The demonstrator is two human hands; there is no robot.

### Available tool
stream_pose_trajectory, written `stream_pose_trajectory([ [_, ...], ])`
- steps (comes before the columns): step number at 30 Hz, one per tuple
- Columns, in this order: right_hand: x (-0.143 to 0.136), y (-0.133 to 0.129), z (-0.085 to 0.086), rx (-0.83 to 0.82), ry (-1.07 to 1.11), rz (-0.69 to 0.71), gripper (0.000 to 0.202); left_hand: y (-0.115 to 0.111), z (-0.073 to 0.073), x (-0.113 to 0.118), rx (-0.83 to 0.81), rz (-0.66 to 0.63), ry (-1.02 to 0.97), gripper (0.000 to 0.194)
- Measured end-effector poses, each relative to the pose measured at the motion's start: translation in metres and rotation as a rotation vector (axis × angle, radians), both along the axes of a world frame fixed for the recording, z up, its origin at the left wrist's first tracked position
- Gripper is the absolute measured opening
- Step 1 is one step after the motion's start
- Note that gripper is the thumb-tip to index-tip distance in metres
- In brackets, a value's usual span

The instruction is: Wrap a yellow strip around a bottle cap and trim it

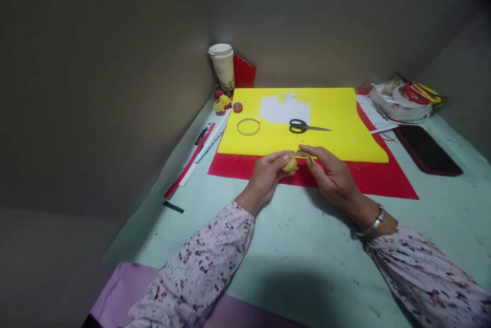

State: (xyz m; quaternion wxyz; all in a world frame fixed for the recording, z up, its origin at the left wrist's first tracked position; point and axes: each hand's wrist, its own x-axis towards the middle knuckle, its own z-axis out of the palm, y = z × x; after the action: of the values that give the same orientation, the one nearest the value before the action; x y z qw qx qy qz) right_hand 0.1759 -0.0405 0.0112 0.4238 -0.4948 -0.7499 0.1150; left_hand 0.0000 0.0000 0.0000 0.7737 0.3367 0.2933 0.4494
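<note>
My left hand point(268, 174) pinches a small yellow rolled paper coil point(290, 165) between thumb and fingers. My right hand point(332, 174) holds the loose end of the yellow strip point(307, 156) that runs off the coil. Both hands hover over the near edge of a red sheet point(383, 182), which lies under a large yellow sheet point(337, 138). On the yellow sheet rest black scissors point(305, 126), a white paper cutout point(282, 109) and a thin ring point(248, 126).
A paper cup point(222, 67) and a red holder point(244, 72) stand in the back corner beside small yellow and red paper balls point(223, 103). Paper strips and pens point(199, 151) lie left. A tray of tape and bangles point(406, 97) and a dark phone point(427, 150) sit right.
</note>
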Motion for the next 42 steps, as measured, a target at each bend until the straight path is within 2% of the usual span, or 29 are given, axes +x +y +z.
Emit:
stream_pose_trajectory([
  [6,-0.008,0.003,-0.009,0.047,0.074,-0.08,0.036,-0.001,0.001,0.001,0.013,-0.018,-0.042,0.03],
  [12,-0.013,0.005,-0.015,-0.012,0.212,-0.157,0.032,-0.002,0.0,0.002,-0.001,-0.022,-0.037,0.029],
  [18,-0.012,0.007,-0.012,0.019,0.273,-0.101,0.02,-0.003,0.001,0.002,-0.006,-0.039,-0.058,0.028],
  [32,-0.014,0.001,-0.006,0.033,0.295,-0.101,0.017,-0.002,0.001,0.002,-0.06,-0.029,-0.094,0.021],
  [42,-0.014,-0.003,-0.004,0.081,0.217,-0.084,0.017,-0.001,0.001,0.001,-0.087,-0.023,-0.104,0.02],
])
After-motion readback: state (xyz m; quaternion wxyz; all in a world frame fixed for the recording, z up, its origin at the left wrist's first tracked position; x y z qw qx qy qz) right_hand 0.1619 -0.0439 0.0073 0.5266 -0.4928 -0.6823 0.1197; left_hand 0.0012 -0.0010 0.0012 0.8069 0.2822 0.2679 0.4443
